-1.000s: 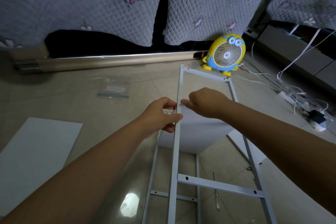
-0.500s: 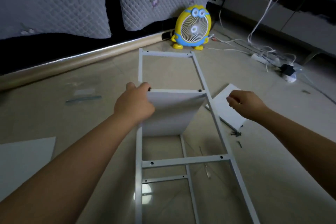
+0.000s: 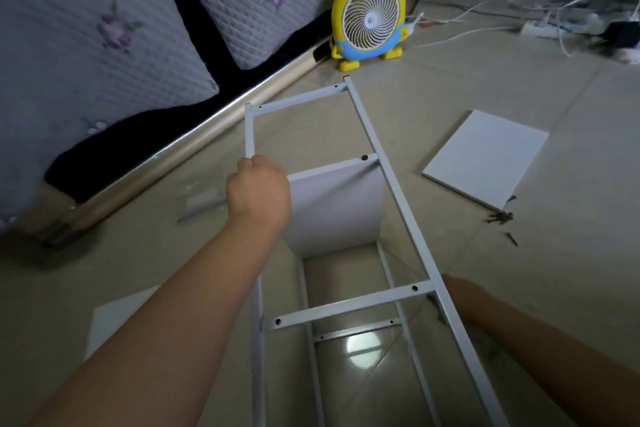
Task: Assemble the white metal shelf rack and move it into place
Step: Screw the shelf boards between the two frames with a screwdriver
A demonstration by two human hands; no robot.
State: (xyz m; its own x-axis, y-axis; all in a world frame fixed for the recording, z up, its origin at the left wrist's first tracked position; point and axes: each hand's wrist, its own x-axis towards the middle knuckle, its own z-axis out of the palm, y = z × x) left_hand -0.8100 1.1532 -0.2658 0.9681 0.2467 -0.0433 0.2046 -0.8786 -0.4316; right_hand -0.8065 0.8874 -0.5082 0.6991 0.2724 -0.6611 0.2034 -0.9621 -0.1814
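Observation:
The white metal rack frame [image 3: 398, 191] lies lengthwise on the floor, its upper side frame facing me. A white shelf panel [image 3: 336, 204] stands fitted between the two side frames, with a dark screw at its right corner. My left hand [image 3: 258, 191] grips the frame's left rail beside the panel's top edge. My right hand [image 3: 459, 293] is low on the right, against the right rail near the lower crossbar [image 3: 346, 307]; its fingers are hidden behind the rail.
A loose white panel [image 3: 485, 159] lies on the floor to the right, with dark screws [image 3: 500, 217] at its near corner. Another white panel [image 3: 114, 315] lies lower left. A plastic bag [image 3: 201, 204], a yellow fan [image 3: 369, 14], tangled cables with a power strip [image 3: 550, 28] and a cushioned sofa [image 3: 104, 28] surround the rack.
My right hand has come down from beside the loose panel to the right rail by the lower crossbar. My left hand keeps its grip on the left rail. The view has swung left.

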